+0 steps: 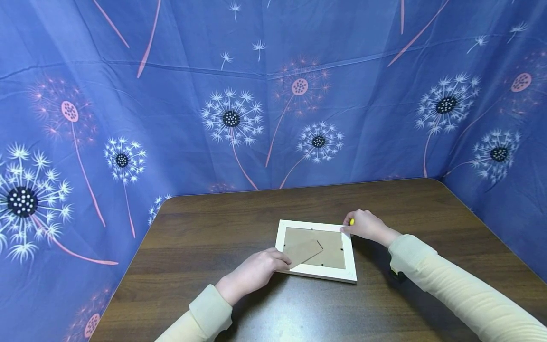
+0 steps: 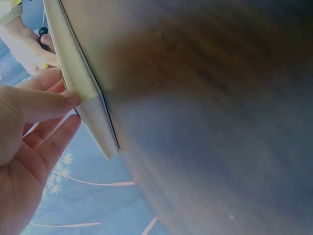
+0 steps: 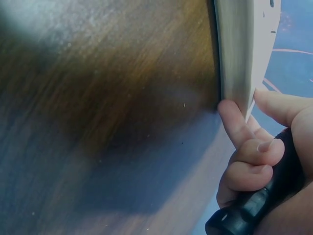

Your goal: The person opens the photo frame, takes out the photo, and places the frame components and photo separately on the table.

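Observation:
A white picture frame (image 1: 349, 259) lies back side up on the wooden table, its brown backing board (image 1: 295, 235) and angled stand flap (image 1: 304, 250) showing. My left hand (image 1: 258, 270) grips the near left corner; in the left wrist view the thumb presses the frame's edge (image 2: 73, 63). At the far right corner, my right hand (image 1: 368, 226) pinches the frame between thumb and index finger. The curled lower fingers of that hand also hold a black-handled screwdriver (image 3: 291, 159), whose yellow end (image 1: 352, 222) peeks out in the head view. Much of the tool is hidden by the hand.
The brown wooden table (image 1: 213, 237) has rounded far corners. Behind it and along both sides hangs a blue cloth (image 1: 265, 142) with a dandelion print. Both forearms wear pale yellow sleeves (image 1: 453, 280).

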`<state>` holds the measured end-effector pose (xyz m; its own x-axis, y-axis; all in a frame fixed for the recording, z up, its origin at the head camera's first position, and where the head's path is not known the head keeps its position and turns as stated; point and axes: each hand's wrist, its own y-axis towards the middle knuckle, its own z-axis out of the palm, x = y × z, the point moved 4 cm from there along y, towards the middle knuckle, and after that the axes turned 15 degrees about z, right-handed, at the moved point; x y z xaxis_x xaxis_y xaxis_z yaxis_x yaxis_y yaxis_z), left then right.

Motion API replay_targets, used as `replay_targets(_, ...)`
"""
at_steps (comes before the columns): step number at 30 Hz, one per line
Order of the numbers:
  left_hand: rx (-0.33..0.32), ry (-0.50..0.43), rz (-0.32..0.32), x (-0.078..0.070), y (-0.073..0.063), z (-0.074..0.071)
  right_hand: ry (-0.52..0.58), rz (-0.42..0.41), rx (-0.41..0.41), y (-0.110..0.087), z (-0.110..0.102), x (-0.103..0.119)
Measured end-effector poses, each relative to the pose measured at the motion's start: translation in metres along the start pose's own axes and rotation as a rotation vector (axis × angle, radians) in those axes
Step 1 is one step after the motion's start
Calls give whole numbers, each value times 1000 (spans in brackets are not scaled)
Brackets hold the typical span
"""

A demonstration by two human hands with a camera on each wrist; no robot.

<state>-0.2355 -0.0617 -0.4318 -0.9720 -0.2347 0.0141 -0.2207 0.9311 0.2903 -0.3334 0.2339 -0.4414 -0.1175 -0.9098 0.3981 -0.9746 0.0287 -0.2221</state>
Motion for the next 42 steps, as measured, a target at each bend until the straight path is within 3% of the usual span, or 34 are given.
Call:
replay_targets(18,7,-33,34,11,0,-1,7,-39,15,-8,-3,-3)
replay_targets(24,-31,-78,-3,13,1,-2,11,-28,26,-11,-3,-3)
replay_targets(28,-128,-108,-134,12,1,-5,10,-19,23,-11,-2,-4)
replay_targets(34,-258,-153,-495,15,-7,-8,15,-14,22,-10,-1,-5)
replay_targets(36,-284,-193,-589,17,-10,-9,17,-17,23,-10,-1,-5)
replay_targets(39,-273,-272,-684,19,-14,-7,21,-16,26,-9,-1,-6)
replay_targets(42,-236,-361,-736,20,-15,-2,20,-14,30,-8,0,-7)
